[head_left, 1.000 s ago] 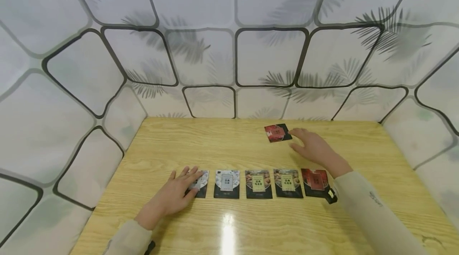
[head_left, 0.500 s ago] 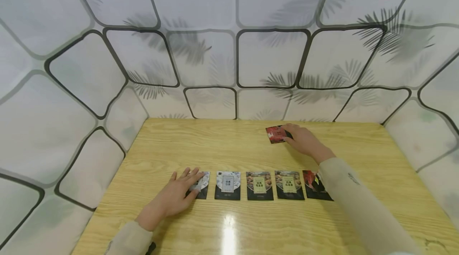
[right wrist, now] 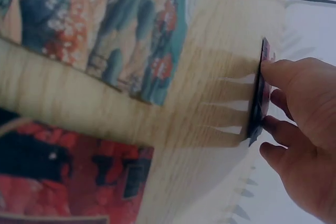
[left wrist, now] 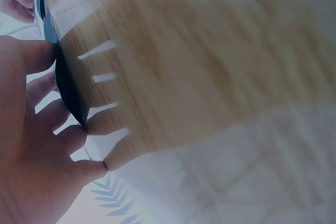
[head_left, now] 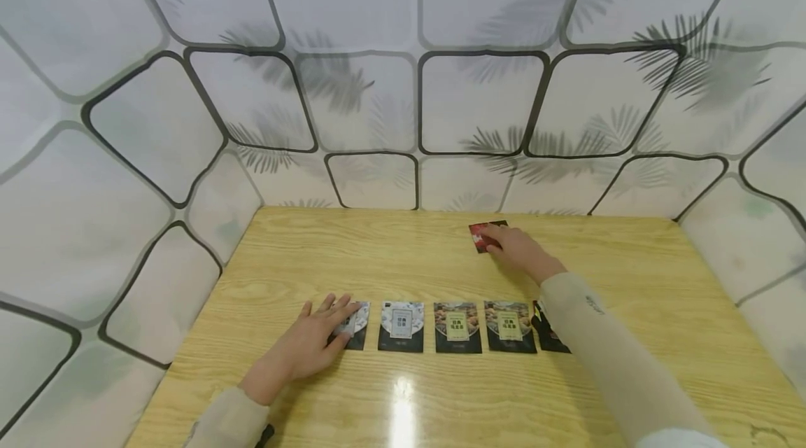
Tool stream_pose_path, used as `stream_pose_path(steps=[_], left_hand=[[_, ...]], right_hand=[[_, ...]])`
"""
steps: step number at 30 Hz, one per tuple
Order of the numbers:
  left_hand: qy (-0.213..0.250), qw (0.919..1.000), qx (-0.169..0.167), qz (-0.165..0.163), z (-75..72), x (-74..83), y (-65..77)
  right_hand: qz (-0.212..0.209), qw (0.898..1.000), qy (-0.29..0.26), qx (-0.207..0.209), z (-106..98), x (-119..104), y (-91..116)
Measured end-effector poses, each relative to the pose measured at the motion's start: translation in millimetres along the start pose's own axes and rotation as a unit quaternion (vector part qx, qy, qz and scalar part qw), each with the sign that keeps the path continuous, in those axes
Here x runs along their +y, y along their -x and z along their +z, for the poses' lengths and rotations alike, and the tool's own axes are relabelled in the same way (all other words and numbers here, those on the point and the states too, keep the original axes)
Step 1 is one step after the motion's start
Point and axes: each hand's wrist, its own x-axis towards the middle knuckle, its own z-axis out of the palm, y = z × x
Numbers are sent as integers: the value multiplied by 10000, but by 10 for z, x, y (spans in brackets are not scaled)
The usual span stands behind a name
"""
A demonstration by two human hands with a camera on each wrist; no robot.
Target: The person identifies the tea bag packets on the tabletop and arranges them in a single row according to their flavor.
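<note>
My left hand (head_left: 305, 344) lies with spread fingers on a white-and-black tea sachet (head_left: 359, 337) at the left end of a row. In the left wrist view its fingertips touch that dark packet's edge. My right hand (head_left: 521, 255) reaches to a red-and-black sachet (head_left: 476, 243) lying apart at the back. Its fingertips rest on that packet, partly covering it; the right wrist view shows thumb and fingers spread along it. Another white sachet (head_left: 401, 327), two green-labelled sachets (head_left: 457, 327) and a red sachet (right wrist: 68, 174) continue the row. My right sleeve hides part of the last one.
The sachets lie on a light wooden table (head_left: 340, 252). A patterned white wall covering (head_left: 359, 105) stands along its back and both sides. Light reflects off the tabletop (head_left: 403, 406) near the front.
My right hand has moved left from beside the rear red sachet onto it. The right sleeve now covers more of the row's last sachet. My left hand stays in place.
</note>
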Motion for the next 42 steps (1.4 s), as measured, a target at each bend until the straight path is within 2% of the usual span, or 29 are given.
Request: stream_pose_path(steps=[6, 14, 18, 24, 30, 33, 38, 42], left_hand=[[9, 10000, -16, -19, 6, -1, -13], [-48, 10000, -11, -25, 32, -24, -27], [-88, 10000, -25, -30, 44, -33, -28], [-82, 10000, -25, 3, 50, -38, -23], [-79, 10000, -4, -34, 35, -36, -15], [-81, 10000, 6, -45, 26, -21, -6], [-49, 10000, 7, -5, 23, 5, 2], [-67, 10000, 40, 8, 20, -2, -7]], right_hand=[[76, 9997, 238, 63, 15, 2, 23], [507, 9939, 964, 161, -17, 63, 17], [402, 9939, 976, 327, -57, 118, 35], [398, 9947, 951, 38, -86, 174, 125], [494, 9882, 1391, 410, -112, 163, 165], [456, 9909, 1205, 378, -109, 160, 174], [180, 9990, 382, -123, -67, 186, 200], [181, 9992, 284, -203, -50, 206, 217]])
